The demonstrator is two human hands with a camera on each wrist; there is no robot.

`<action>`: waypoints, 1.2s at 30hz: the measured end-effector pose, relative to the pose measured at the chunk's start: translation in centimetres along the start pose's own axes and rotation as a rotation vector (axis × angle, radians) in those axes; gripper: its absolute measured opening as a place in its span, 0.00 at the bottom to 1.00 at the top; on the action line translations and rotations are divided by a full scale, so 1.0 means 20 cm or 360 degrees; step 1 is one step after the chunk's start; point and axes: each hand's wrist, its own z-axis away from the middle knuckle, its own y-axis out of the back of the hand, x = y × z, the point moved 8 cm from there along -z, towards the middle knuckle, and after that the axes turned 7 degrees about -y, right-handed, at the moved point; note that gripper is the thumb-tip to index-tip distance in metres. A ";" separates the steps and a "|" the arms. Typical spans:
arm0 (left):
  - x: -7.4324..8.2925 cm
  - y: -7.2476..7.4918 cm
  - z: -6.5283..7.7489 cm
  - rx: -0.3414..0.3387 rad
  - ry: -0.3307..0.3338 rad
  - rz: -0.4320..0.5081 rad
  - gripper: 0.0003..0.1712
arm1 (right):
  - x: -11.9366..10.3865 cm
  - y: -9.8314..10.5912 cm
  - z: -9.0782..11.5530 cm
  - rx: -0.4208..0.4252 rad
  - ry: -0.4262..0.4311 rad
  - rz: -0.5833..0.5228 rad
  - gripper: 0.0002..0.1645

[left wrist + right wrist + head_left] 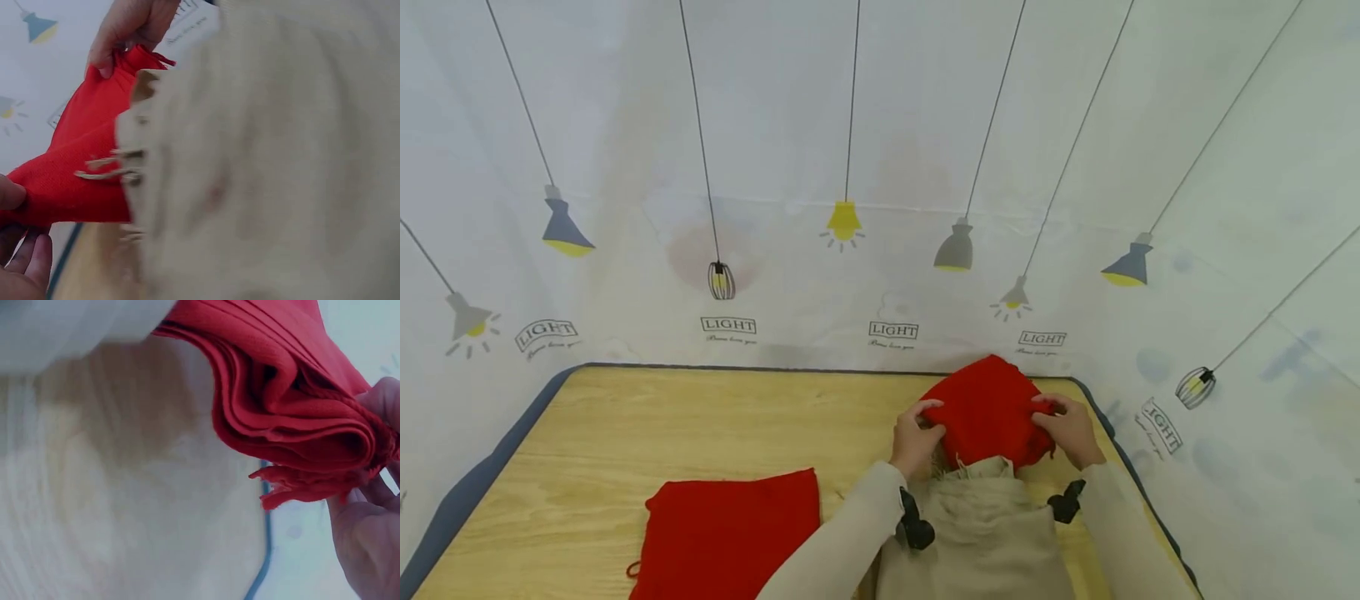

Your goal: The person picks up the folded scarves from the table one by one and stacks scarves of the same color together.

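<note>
Between both hands at the table's far right hangs a folded red cloth (pixel 988 412), with several stacked layers and short fringe showing in the right wrist view. My left hand (pixel 916 437) pinches its left edge between thumb and fingers. On the opposite edge, my right hand (pixel 1075 427) grips the red cloth (pixel 281 394) by a corner near the fringe. A beige fringed cloth (pixel 977 533) lies just in front, between the forearms, and its fringe overlaps the red one's lower edge. In the left wrist view the beige cloth (pixel 269 162) covers most of the picture.
Another folded red cloth (pixel 730 533) lies on the wooden table (pixel 715 425) at the front left. Behind the table hangs a white sheet (pixel 790 167) printed with lamps. Dark wrist cameras (pixel 916 521) sit on both sleeves.
</note>
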 end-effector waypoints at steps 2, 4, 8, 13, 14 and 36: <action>0.04 0.05 -0.01 0.0024 -0.0013 -0.0009 0.20 | -0.05 -0.01 0.00 0.0029 0.0046 -0.0013 0.21; 0.09 0.10 -0.02 0.0058 -0.0029 -0.0026 0.21 | -0.11 -0.03 0.00 0.0044 0.0092 -0.0026 0.21; 0.17 0.22 -0.05 0.0167 -0.0089 -0.0072 0.21 | -0.22 -0.08 0.01 0.0045 0.0164 -0.0060 0.20; 0.22 0.34 -0.07 0.0251 -0.0113 -0.0074 0.21 | -0.33 -0.12 0.05 0.0072 0.0182 -0.0094 0.18; 0.22 0.36 -0.08 0.0265 -0.0112 -0.0072 0.21 | -0.34 -0.13 0.06 0.0076 0.0185 -0.0099 0.18; 0.45 0.81 0.05 0.0138 -0.0113 -0.0031 0.19 | -0.63 -0.36 0.45 0.0187 0.0236 -0.0146 0.16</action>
